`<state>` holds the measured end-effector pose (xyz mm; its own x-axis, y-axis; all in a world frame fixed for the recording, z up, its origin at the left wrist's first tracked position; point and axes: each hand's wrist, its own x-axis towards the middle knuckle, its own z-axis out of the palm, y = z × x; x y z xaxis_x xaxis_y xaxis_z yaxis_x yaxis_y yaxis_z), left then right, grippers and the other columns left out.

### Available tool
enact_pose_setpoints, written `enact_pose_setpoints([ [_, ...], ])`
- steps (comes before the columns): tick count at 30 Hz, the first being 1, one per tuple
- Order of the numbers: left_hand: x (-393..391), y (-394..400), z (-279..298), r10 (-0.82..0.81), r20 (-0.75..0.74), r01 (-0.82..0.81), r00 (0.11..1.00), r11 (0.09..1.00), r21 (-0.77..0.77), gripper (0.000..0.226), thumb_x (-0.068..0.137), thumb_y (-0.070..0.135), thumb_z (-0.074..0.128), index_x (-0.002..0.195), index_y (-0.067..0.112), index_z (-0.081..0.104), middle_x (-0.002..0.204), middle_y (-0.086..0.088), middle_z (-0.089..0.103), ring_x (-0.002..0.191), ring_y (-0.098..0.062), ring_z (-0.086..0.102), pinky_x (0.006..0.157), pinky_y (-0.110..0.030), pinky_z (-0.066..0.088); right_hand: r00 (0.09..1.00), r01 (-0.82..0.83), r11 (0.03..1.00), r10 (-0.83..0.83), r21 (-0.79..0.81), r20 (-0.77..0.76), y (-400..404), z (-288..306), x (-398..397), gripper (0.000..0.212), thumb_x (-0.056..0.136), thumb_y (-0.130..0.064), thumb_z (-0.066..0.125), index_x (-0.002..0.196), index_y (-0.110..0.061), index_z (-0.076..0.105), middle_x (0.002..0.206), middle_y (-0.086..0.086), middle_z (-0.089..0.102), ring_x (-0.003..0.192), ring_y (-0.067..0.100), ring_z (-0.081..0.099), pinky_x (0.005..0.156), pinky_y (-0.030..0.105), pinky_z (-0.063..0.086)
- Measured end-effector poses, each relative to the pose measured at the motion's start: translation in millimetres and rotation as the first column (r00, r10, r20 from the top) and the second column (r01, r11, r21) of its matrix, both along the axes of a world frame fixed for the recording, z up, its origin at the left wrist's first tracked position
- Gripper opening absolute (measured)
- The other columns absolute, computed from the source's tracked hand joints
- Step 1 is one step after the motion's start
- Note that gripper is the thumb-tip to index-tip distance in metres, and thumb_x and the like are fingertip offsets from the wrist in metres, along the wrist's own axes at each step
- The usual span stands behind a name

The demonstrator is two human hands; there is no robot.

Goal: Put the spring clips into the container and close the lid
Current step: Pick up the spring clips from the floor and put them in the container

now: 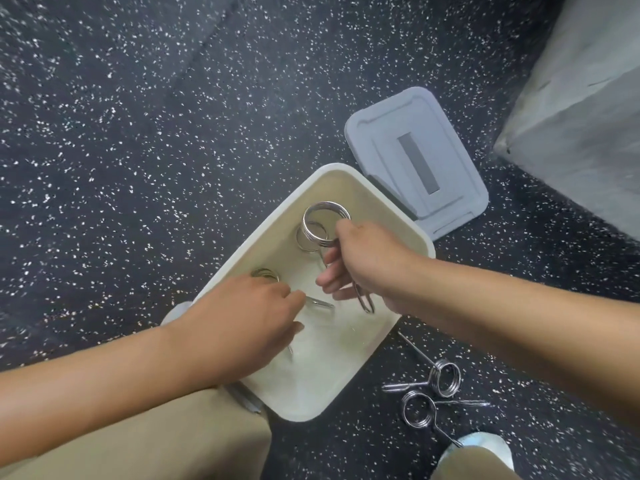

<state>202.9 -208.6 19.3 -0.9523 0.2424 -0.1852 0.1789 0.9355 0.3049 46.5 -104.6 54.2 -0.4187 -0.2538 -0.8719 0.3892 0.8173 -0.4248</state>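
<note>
A cream open container (349, 181) sits on the dark speckled floor. My right hand (367, 261) is over it, closed around the handles of a silver spring clip (325, 223) whose coil points away from me. My left hand (249, 317) reaches into the container and grips a second spring clip (266, 273), mostly hidden under the fingers, with one handle (320, 302) showing. Two more spring clips (441, 375) (419, 410) lie on the floor right of the container. The grey lid (415, 157) lies flat beyond the container.
A grey block (581, 116) stands at the upper right. My beige trouser legs (156, 445) and a light shoe (485, 445) fill the bottom edge. Dark speckled floor (138, 133) spreads to the left and beyond.
</note>
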Motion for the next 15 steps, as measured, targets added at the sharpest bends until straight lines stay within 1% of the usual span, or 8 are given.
enact_pose_setpoints([
  [2,0.2,0.0,3.1,-0.002,-0.004,0.002,1.000,1.000,0.016,0.028,0.089,0.041,0.049,0.071,0.019,0.049,0.059,0.001,0.055,0.050,-0.027,0.053,0.046,-0.034,0.033,1.000,0.020,0.999,-0.019,0.040,-0.020,-7.0,-16.8,-2.3,0.046,0.101,-0.027,0.026,0.100,0.003,0.061,0.091,0.032,0.074,0.067,0.029,0.060,0.067,0.037,0.057],
  [4,-1.1,0.4,4.3,0.011,0.015,-0.012,1.000,0.999,0.051,0.030,0.090,0.042,0.041,0.072,0.019,0.049,0.060,0.000,0.056,0.050,-0.028,0.055,0.045,-0.035,0.039,0.999,0.025,0.996,-0.023,0.084,-0.027,-10.6,-34.4,-4.4,0.048,0.101,-0.026,0.026,0.105,0.007,0.061,0.085,0.030,0.072,0.065,0.029,0.059,0.062,0.033,0.053],
  [6,-2.8,2.0,5.2,0.033,0.048,-0.038,0.998,0.995,0.092,0.030,0.092,0.043,0.035,0.075,0.020,0.044,0.064,-0.001,0.056,0.054,-0.031,0.056,0.048,-0.039,0.046,0.999,0.010,0.992,-0.005,0.125,-0.037,-13.8,-48.4,-3.8,0.045,0.102,-0.023,0.026,0.096,0.005,0.060,0.085,0.030,0.071,0.060,0.029,0.058,0.061,0.033,0.053],
  [9,-3.6,7.7,8.5,0.053,0.117,-0.065,0.992,0.993,0.101,0.027,0.098,0.045,0.033,0.084,0.023,0.036,0.078,-0.002,0.060,0.069,-0.032,0.061,0.060,-0.042,0.050,0.994,-0.063,0.987,0.075,0.148,-0.075,-16.2,-64.4,0.9,0.039,0.101,-0.009,0.026,0.079,0.002,0.056,0.091,0.033,0.074,0.066,0.034,0.065,0.077,0.046,0.061],
  [11,-4.3,11.6,10.3,0.060,0.169,-0.076,0.984,0.993,0.093,0.026,0.101,0.045,0.035,0.088,0.023,0.036,0.087,-0.003,0.062,0.079,-0.033,0.062,0.067,-0.043,0.048,0.994,-0.062,0.985,0.075,0.160,-0.077,-17.3,-70.3,4.1,0.038,0.100,-0.004,0.026,0.087,0.005,0.061,0.089,0.030,0.075,0.078,0.039,0.072,0.082,0.053,0.059],
  [12,-5.0,12.7,10.8,0.059,0.178,-0.074,0.982,0.994,0.080,0.027,0.102,0.045,0.035,0.090,0.021,0.040,0.089,-0.003,0.062,0.081,-0.033,0.062,0.068,-0.043,0.047,0.991,-0.081,0.982,0.098,0.169,-0.096,-17.2,-72.7,5.0,0.039,0.100,-0.005,0.026,0.096,0.007,0.063,0.091,0.028,0.075,0.084,0.040,0.073,0.083,0.052,0.059],
  [14,-5.2,12.5,11.1,0.062,0.195,-0.075,0.979,0.995,0.061,0.030,0.102,0.045,0.036,0.094,0.019,0.049,0.090,-0.003,0.062,0.082,-0.033,0.062,0.069,-0.043,0.047,0.980,-0.128,0.976,0.151,0.175,-0.127,-19.6,-74.6,5.7,0.036,0.101,-0.006,0.030,0.113,0.006,0.062,0.105,0.028,0.071,0.098,0.040,0.070,0.088,0.044,0.056],
  [15,-5.0,11.3,10.7,0.062,0.205,-0.077,0.977,0.995,0.063,0.031,0.102,0.044,0.037,0.095,0.018,0.051,0.089,-0.003,0.062,0.080,-0.033,0.062,0.069,-0.043,0.047,0.969,-0.172,0.970,0.198,0.172,-0.149,-20.5,-75.3,6.5,0.034,0.101,-0.007,0.032,0.116,0.005,0.060,0.110,0.028,0.067,0.102,0.040,0.067,0.089,0.041,0.055],
])
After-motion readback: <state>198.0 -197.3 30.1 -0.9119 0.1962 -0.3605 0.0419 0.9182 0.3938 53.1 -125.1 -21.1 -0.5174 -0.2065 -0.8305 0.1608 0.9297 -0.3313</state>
